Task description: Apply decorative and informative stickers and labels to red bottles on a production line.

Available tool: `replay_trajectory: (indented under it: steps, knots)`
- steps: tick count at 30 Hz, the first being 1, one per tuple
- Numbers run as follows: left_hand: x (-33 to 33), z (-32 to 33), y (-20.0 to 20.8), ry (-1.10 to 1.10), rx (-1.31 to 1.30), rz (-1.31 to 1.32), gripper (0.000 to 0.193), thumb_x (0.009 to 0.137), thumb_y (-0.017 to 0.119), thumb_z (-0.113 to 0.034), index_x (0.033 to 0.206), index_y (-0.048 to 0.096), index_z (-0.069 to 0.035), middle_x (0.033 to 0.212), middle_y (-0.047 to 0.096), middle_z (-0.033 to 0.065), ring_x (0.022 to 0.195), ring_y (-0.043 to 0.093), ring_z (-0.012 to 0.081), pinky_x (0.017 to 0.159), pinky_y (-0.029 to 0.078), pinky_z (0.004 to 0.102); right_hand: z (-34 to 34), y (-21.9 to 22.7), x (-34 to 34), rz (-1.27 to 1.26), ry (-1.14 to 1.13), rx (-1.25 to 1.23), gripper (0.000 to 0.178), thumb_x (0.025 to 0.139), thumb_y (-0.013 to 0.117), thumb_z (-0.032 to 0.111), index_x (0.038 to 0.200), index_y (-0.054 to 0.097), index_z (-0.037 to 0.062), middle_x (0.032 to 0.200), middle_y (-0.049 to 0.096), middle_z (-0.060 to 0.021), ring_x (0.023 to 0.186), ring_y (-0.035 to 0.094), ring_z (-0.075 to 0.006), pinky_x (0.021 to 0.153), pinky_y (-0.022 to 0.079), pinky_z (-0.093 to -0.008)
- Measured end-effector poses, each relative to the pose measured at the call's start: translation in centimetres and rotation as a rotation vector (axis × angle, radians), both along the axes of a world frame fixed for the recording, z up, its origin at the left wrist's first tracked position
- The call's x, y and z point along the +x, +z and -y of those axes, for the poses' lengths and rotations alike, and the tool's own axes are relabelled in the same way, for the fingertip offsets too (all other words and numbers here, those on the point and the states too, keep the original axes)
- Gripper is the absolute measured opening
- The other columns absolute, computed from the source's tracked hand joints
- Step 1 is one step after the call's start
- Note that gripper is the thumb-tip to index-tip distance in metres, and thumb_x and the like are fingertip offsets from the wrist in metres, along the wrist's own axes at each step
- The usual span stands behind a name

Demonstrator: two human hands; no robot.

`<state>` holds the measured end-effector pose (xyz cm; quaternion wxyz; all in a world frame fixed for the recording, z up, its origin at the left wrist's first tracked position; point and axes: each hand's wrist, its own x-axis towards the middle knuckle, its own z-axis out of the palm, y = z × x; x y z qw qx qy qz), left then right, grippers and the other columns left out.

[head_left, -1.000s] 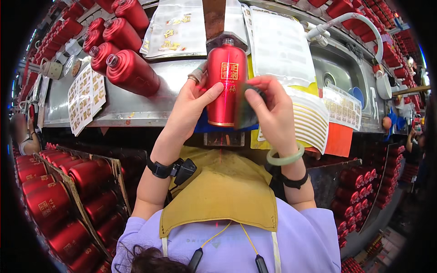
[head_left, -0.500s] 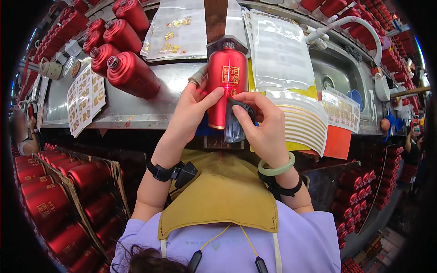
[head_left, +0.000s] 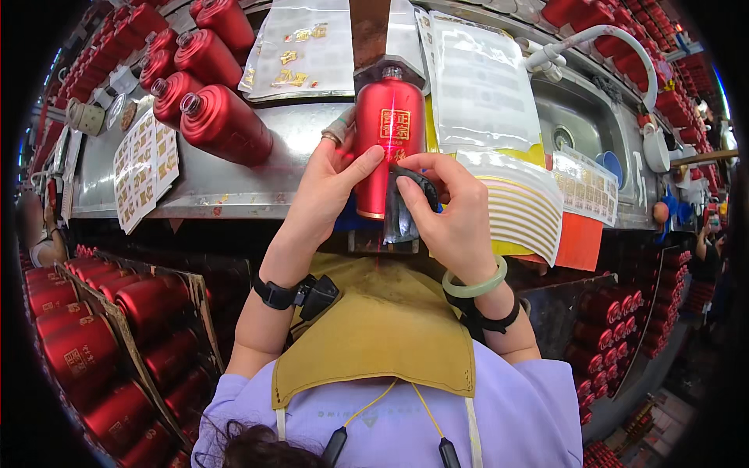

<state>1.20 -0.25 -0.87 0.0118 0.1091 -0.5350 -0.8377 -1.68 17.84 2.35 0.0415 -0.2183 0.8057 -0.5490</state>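
Observation:
A red bottle [head_left: 392, 107] with gold characters lies in front of me, its clear glass mouth pointing away. My left hand [head_left: 321, 178] is closed round its left side, the thumb pressed on the front by the lower gold characters. Something pale covers one of the left fingers. With thumb and fingertips, my right hand [head_left: 450, 204] pinches a dark, shiny, film-like piece [head_left: 399, 220] against the bottle's lower right part. What exactly this piece is I cannot make out. A thin red light line runs down the bottle.
More red bottles [head_left: 226, 125] lean at the left on the metal bench [head_left: 226, 191]. Sheets of gold stickers [head_left: 300, 54] lie beyond, with a fanned stack of white sheets [head_left: 515, 199] at right. Farther right is a sink [head_left: 573, 117] with a faucet [head_left: 601, 35]. Bottle crates [head_left: 203, 312] flank me below.

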Motion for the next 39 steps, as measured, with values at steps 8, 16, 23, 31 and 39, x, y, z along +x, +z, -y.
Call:
replay_trajectory:
  steps: [8,16,23,31,39]
  knots:
    - [-0.1,0.4,-0.3,0.021,0.076,0.025,0.058,0.108,0.058,-0.016,0.158,0.034,0.0,0.151,0.051,0.0105,0.133,0.054,0.0154,0.112,0.044,0.0332,-1.0,-0.7,-2.0,0.191,0.009,-0.226,0.018,0.096,0.067,0.005,0.113,0.07,0.0,0.096,0.072,-0.0076,0.088,0.068,-0.0159,0.079,0.053,-0.0288]
    - [0.0,0.3,0.5,0.016,-0.027,-0.006,0.087,0.094,0.077,-0.012,0.16,0.023,0.004,0.159,0.04,0.0183,0.14,0.048,0.0223,0.116,0.042,0.038,-0.6,-1.5,-7.5,0.453,-0.004,-0.241,0.032,0.098,0.075,0.03,0.11,0.067,0.0016,0.078,0.055,0.0061,0.072,0.048,-0.003,0.064,0.042,-0.0202]
    - [-0.4,-1.3,0.5,0.038,-0.036,-0.05,0.084,0.092,0.076,-0.004,0.159,0.026,-0.001,0.152,0.048,0.0155,0.136,0.053,0.0204,0.111,0.048,0.0372,1.6,-3.0,-7.4,0.53,0.025,-0.376,0.036,0.089,0.085,0.023,0.103,0.058,0.0029,0.083,0.053,0.0043,0.075,0.048,-0.0041,0.066,0.042,-0.0208]
    - [-0.4,-1.5,0.9,0.052,-0.071,-0.044,0.081,0.093,0.075,-0.004,0.158,0.028,-0.001,0.149,0.051,0.0149,0.133,0.056,0.0201,0.109,0.05,0.0368,1.4,-3.5,-7.7,0.522,0.054,-0.34,0.034,0.092,0.082,0.024,0.106,0.059,0.0031,0.087,0.056,0.0043,0.079,0.05,-0.0036,0.068,0.043,-0.0206]
    - [-0.3,-2.0,0.4,0.085,-0.132,-0.084,0.08,0.093,0.075,-0.005,0.157,0.028,0.0,0.147,0.052,0.0152,0.132,0.056,0.0199,0.108,0.051,0.0365,0.4,1.1,-8.9,-0.111,-0.031,-0.171,0.025,0.098,0.06,0.005,0.122,0.059,-0.002,0.098,0.066,-0.0188,0.092,0.066,-0.0331,0.084,0.053,-0.0385]
